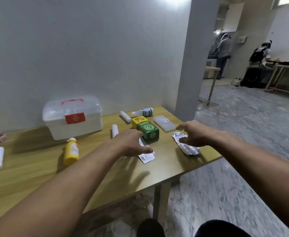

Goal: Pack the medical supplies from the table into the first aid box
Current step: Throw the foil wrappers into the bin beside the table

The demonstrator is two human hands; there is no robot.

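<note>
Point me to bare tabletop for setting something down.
Free: the near strip of table in front of the yellow bottle, and between that bottle and the left hand. Crowded: the far right corner, around the green carton, foil strips and right hand.

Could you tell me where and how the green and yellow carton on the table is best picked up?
Grip the green and yellow carton across its two long side faces, coming from above. It lies flat on the table, its sides look reachable, though a foil blister strip lies against its near end, under the left hand.
</note>
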